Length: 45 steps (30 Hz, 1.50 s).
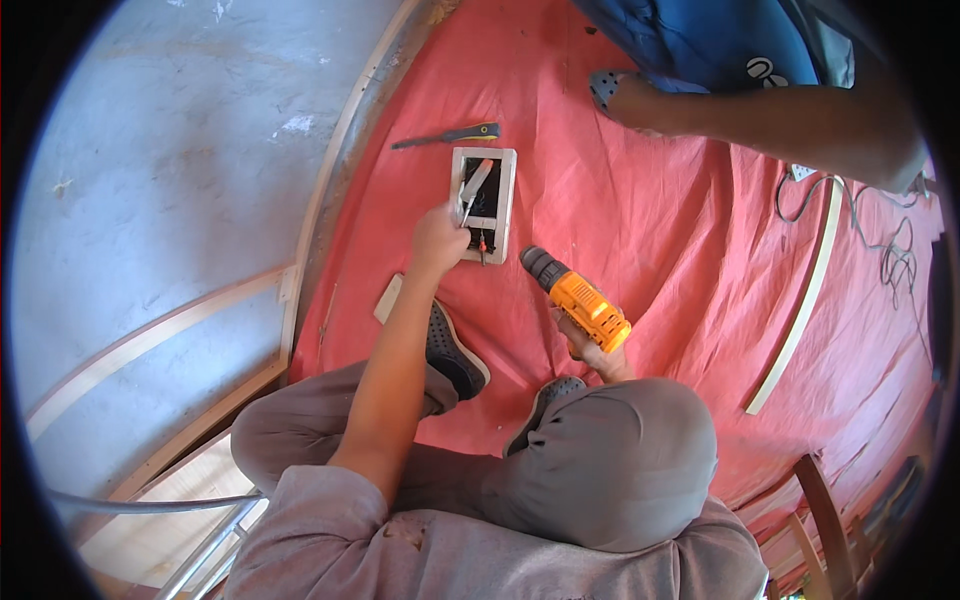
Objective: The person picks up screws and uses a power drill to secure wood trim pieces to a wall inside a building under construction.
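Note:
My right hand (590, 345) grips an orange and black cordless drill (590, 308), its chuck angled toward the far left. My left hand (440, 240), a little blurred, is closed at the near left side of a pale rectangular case (508, 200) with a dark interior. From that hand a slim pale piece with an orange end (480, 180) reaches over the case; its kind is hard to make out. Small items, one of them red, show in the case's near part. Just beyond the case lies a handsaw (450, 135) with a black and yellow handle.
Red sheeting (640, 200) covers the floor. A person's leg (770, 115) stands at the far right. A wooden strip (805, 300) and a dark cable (895, 265) lie to the right. A bluish wall (200, 140) with wooden trim borders the left, metal rails (210, 550) below.

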Tool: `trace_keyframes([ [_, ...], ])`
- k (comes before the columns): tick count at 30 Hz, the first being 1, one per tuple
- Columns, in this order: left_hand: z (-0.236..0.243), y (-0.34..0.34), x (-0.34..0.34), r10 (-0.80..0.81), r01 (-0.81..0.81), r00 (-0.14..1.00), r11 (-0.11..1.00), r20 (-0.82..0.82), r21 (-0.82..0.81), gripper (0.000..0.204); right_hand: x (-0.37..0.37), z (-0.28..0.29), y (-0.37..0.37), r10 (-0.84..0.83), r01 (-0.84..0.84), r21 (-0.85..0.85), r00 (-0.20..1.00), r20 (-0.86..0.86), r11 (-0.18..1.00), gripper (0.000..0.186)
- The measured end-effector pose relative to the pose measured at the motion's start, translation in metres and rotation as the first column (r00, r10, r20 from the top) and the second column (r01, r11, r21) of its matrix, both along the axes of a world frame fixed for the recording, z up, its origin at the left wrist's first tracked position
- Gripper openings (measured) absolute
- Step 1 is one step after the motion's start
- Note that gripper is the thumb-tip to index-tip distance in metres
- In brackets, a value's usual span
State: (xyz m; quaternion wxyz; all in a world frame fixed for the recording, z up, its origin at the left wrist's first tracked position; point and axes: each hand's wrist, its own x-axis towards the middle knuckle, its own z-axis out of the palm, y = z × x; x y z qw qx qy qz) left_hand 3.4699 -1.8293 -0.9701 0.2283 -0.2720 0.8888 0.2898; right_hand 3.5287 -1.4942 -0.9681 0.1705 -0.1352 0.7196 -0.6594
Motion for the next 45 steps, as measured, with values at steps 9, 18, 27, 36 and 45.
trace_keyframes([
  [9, 0.027, 0.091, 0.012, 0.781, -0.430, 0.485, -0.179, 0.394, 0.885, 0.028, -0.012, 0.031, -0.029, 0.090, -0.084, 0.054, 0.989, -0.121, 0.995, 0.055],
  [18, 0.017, 0.078, 0.013, 0.741, -0.264, 0.555, -0.272, 0.377, 0.925, 0.026, -0.007, 0.043, -0.032, 0.037, -0.026, 0.054, 0.973, -0.229, 0.998, 0.062],
  [27, 0.058, 0.113, 0.003, 0.786, -0.294, 0.518, -0.208, 0.339, 0.933, 0.026, -0.011, 0.040, -0.026, 0.000, 0.021, 0.073, 0.963, -0.269, 0.997, 0.070],
  [36, 0.063, 0.120, -0.001, 0.736, -0.301, 0.516, -0.324, 0.439, 0.897, 0.035, -0.018, 0.033, -0.024, -0.044, 0.054, 0.047, 0.980, -0.193, 0.997, 0.061],
  [45, 0.055, 0.114, 0.002, 0.718, -0.307, 0.510, -0.362, 0.473, 0.880, 0.045, -0.024, 0.041, -0.031, 0.028, 0.072, 0.197, 0.888, -0.459, 0.978, 0.061],
])
